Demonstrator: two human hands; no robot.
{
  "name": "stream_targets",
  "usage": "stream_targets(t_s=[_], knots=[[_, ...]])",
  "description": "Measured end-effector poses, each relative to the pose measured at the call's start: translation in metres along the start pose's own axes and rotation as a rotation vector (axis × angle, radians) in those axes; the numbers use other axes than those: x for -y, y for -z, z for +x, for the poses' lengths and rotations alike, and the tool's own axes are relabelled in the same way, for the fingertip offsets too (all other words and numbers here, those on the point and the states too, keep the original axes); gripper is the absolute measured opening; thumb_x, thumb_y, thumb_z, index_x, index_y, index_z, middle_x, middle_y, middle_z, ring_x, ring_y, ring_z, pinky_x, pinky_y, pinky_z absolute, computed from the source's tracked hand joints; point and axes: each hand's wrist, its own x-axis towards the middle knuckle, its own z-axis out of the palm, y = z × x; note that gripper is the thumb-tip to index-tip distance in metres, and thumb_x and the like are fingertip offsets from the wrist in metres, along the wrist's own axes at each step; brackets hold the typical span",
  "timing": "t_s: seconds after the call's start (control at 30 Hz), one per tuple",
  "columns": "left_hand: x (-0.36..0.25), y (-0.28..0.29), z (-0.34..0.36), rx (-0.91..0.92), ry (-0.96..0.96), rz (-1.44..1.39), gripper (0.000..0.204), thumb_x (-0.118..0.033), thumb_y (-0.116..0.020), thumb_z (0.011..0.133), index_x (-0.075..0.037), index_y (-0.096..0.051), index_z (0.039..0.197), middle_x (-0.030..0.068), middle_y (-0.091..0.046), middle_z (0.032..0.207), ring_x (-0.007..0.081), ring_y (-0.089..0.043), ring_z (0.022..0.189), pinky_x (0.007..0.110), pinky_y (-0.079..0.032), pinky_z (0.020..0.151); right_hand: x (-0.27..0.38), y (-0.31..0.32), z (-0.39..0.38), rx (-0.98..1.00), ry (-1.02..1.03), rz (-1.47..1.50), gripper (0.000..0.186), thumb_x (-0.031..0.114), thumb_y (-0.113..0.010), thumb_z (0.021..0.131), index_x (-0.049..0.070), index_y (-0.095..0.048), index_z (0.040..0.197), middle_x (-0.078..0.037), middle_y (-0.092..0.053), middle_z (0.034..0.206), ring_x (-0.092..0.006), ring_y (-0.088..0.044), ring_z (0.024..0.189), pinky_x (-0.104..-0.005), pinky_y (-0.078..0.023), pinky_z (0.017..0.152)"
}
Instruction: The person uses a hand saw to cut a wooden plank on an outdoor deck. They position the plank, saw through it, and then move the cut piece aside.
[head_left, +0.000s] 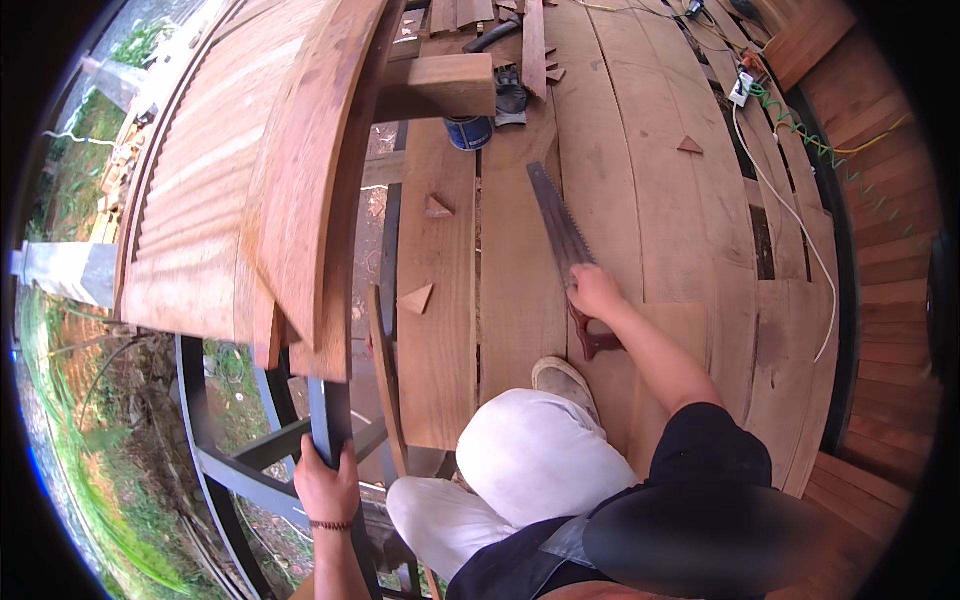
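Observation:
My right hand (593,291) is closed round the reddish-brown handle of a handsaw (560,218). The toothed dark blade points away from me over the plank floor. On the left, my left hand (328,484) grips a dark metal beam (330,415) of the frame, its fingertips partly hidden. Just beyond that hand, wooden boards (322,362) end over the beam. Past them stretches a slatted wooden panel (205,200) bordered by a wide plank (318,170).
Wood offcuts (417,299) lie on the plank floor (520,320). Farther off are a blue can (468,133), dark gloves (510,98) and a jutting wood block (437,87). A white cable (790,205) runs along the right. Open gaps down to the ground show between the metal bars at left.

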Motion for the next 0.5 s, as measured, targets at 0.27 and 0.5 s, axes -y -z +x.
stream_targets(t_s=[0.27, 0.5], knots=[[0.014, -0.004, -0.008, 0.045, 0.1, 0.019, 0.056, -0.027, -0.073, 0.08, 0.014, -0.055, 0.114, 0.0328, -0.062, 0.079, 0.0512, -0.062, 0.076, 0.052, -0.048, 0.066, -0.027, 0.004, 0.239, -0.447, -0.096, 0.364, 0.017, 0.014, -0.063, 0.082, 0.003, -0.066, 0.095, -0.018, -0.069, 0.09, -0.0384, -0.066, 0.09, -0.0438, -0.053, 0.078], [0.007, 0.009, -0.018, 0.118, 0.131, 0.091, 0.047, -0.033, -0.071, 0.088, 0.006, -0.063, 0.112, 0.0298, -0.068, 0.087, 0.0457, -0.068, 0.079, 0.048, -0.053, 0.064, -0.05, 0.016, 0.39, -0.5, -0.427, 0.441, 0.049, 0.034, -0.066, 0.087, 0.002, -0.06, 0.124, -0.025, -0.063, 0.122, -0.0396, -0.061, 0.114, -0.0444, -0.049, 0.096]])
